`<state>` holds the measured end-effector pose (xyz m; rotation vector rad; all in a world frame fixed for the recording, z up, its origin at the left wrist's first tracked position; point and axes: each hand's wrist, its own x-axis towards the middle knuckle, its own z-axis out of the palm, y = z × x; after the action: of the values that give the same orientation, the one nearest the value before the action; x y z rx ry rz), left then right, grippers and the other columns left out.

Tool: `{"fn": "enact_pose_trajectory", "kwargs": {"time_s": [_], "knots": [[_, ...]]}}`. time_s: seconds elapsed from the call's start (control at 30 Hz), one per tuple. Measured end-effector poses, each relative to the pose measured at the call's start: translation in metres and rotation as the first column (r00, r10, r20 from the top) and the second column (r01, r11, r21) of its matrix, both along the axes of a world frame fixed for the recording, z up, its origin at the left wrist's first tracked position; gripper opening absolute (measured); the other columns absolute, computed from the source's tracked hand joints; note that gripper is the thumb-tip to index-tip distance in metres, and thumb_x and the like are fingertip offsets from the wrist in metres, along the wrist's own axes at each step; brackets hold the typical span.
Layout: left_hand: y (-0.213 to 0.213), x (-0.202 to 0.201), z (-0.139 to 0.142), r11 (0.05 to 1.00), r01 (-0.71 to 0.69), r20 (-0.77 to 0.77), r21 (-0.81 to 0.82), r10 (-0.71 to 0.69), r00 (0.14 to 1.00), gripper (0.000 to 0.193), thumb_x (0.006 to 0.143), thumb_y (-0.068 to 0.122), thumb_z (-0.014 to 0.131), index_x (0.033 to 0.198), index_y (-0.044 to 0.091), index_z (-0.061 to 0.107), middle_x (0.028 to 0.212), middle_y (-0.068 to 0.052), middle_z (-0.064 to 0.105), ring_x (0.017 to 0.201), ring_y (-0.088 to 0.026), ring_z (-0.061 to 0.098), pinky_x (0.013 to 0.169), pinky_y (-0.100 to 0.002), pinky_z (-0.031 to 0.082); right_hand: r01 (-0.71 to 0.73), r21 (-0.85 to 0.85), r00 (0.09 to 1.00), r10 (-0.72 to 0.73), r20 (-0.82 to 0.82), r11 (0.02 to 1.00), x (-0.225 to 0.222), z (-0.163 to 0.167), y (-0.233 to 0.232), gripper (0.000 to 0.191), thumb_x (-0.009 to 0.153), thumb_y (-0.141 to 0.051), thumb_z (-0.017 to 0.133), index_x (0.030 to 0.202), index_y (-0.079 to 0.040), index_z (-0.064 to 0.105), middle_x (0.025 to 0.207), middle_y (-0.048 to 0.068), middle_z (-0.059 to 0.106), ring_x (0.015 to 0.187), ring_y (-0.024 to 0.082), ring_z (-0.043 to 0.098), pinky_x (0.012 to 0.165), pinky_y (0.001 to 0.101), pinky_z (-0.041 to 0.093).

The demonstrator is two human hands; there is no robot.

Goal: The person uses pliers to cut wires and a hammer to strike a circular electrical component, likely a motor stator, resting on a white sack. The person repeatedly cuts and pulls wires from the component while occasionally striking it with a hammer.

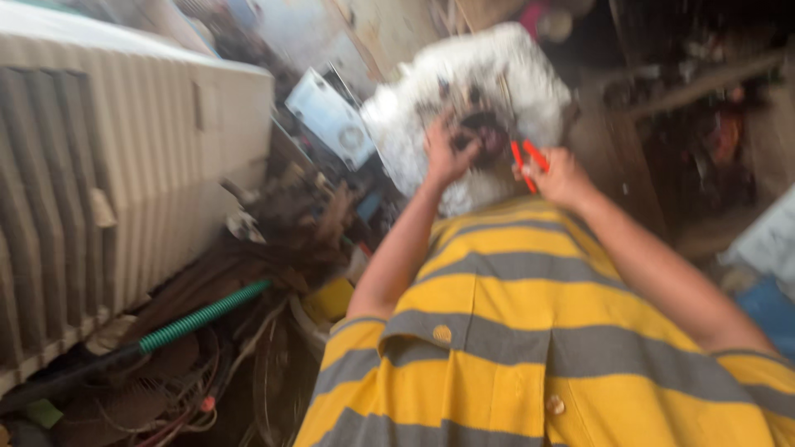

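Note:
The frame is blurred by motion. A large dirty white rounded casing (464, 91) with a dark hole near its middle lies in front of me. My left hand (447, 153) presses its fingers on the casing just left of the dark hole. My right hand (563, 175) holds red-handled pliers (527, 159), their tips pointing at the hole's right edge. My yellow and grey striped shirt (513, 331) fills the lower middle of the view.
A big beige ribbed appliance casing (108, 165) stands at the left. Below it lies a pile of scrap with a green ribbed hose (203, 314), wires and a yellow container (330, 300). A white boxy part (331, 116) leans behind. Dark clutter fills the right side.

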<state>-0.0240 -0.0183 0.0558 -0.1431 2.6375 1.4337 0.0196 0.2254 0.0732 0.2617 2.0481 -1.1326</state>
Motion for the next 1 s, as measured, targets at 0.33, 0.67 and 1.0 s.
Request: {"fn": "enact_pose_trajectory", "kwargs": {"time_s": [0.33, 0.67, 1.0], "knots": [[-0.008, 0.003, -0.002, 0.968, 0.071, 0.153, 0.242, -0.110, 0.982, 0.097, 0.079, 0.018, 0.083, 0.157, 0.004, 0.027, 0.085, 0.003, 0.076, 0.116, -0.018, 0.060, 0.121, -0.048, 0.008, 0.058, -0.161, 0.937, 0.002, 0.349, 0.985, 0.005, 0.014, 0.004, 0.028, 0.098, -0.008, 0.060, 0.124, -0.004, 0.068, 0.111, 0.010, 0.074, 0.099, 0.018, 0.072, 0.087, 0.0340, 0.058], [-0.008, 0.004, -0.009, 0.978, 0.165, 0.059, 0.125, -0.174, 0.983, 0.068, 0.083, 0.019, 0.087, 0.141, 0.014, 0.053, 0.098, 0.004, 0.080, 0.147, -0.024, 0.033, 0.121, -0.049, 0.004, 0.048, -0.140, 0.910, 0.015, 0.415, 0.989, -0.013, 0.016, -0.007, 0.025, 0.102, -0.018, 0.057, 0.119, -0.003, 0.067, 0.100, 0.009, 0.071, 0.086, 0.018, 0.071, 0.075, 0.0362, 0.059], [-0.009, 0.004, -0.006, 0.984, 0.116, 0.147, 0.137, -0.136, 0.980, 0.019, 0.076, 0.026, 0.085, 0.088, 0.013, 0.078, 0.158, -0.007, 0.042, 0.151, -0.031, 0.028, 0.124, -0.051, 0.010, 0.015, -0.144, 0.923, 0.042, 0.382, 0.990, -0.016, 0.008, -0.004, 0.025, 0.105, -0.026, 0.055, 0.112, -0.004, 0.065, 0.092, 0.006, 0.069, 0.077, 0.015, 0.067, 0.068, 0.0331, 0.057]]}}
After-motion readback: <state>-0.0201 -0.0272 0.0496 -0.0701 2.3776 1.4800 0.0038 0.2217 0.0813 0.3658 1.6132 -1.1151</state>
